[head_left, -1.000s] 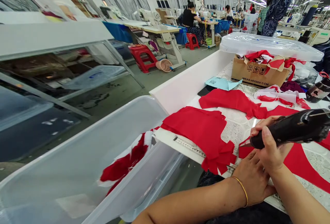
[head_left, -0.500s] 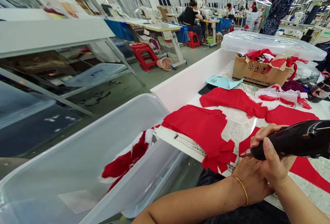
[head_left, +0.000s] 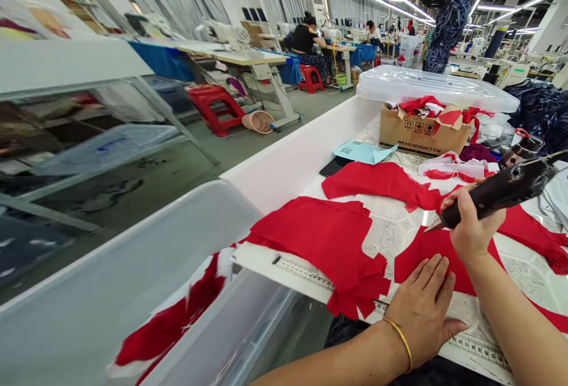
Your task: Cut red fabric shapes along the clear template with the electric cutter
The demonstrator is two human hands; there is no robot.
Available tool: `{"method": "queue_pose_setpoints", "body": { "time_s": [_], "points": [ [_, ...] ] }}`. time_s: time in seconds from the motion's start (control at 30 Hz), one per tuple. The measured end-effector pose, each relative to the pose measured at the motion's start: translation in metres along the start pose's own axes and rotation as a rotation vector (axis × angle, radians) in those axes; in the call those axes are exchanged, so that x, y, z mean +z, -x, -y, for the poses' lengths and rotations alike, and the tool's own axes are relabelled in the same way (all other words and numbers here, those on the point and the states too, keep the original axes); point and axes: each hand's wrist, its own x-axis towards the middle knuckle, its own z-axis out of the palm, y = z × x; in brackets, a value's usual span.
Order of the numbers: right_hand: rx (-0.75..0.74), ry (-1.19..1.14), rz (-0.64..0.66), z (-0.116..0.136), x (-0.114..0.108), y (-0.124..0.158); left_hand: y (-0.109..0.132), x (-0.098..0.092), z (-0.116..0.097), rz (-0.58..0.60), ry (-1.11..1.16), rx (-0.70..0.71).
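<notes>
My left hand (head_left: 419, 309), with a gold bangle at the wrist, lies flat with its fingers stretched over a red fabric piece (head_left: 410, 253) on the table. In my right hand (head_left: 477, 235) is a black handheld tool (head_left: 501, 196) with a pointed metal tip. Its tip points left, just above that piece's upper edge; whether it touches is unclear. To the left, a stack of red cut fabric (head_left: 310, 226) overlaps a printed ruler strip (head_left: 306, 270) along the table's near edge. Another red piece (head_left: 377, 182) lies farther back.
A clear plastic bin (head_left: 213, 202) holding red and white fabric (head_left: 168, 321) stands at the table's left side. At the back are a cardboard box (head_left: 421, 131) of scraps, a clear lid (head_left: 435, 87) and a light-blue paper (head_left: 364, 150). Red stools (head_left: 215, 108) and a seated person (head_left: 306, 39) are beyond.
My left hand has turned and spread flat on the red fabric, apart from my right. My right hand has lifted the black tool up and away. The view has swung right.
</notes>
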Motion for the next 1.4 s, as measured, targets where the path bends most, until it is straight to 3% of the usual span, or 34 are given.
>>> {"method": "queue_pose_setpoints", "body": {
  "time_s": [0.17,0.43,0.67,1.2,1.4],
  "points": [
    [-0.074,0.038,-0.066,-0.02,0.003,-0.015,0.002,0.001,0.0,-0.038,-0.038,-0.012],
    [-0.048,0.081,-0.008,-0.015,0.006,-0.006,0.004,0.001,0.0,-0.077,-0.059,-0.014],
    [-0.041,0.106,-0.027,-0.019,0.008,-0.003,0.006,0.003,0.0,-0.024,-0.031,-0.021],
    [-0.031,0.039,0.12,-0.005,0.005,0.016,0.004,0.003,-0.002,-0.153,-0.045,-0.039],
    [-0.033,-0.061,0.165,0.01,0.007,0.028,0.006,0.005,-0.003,-0.1,-0.002,-0.053]
  ]
}}
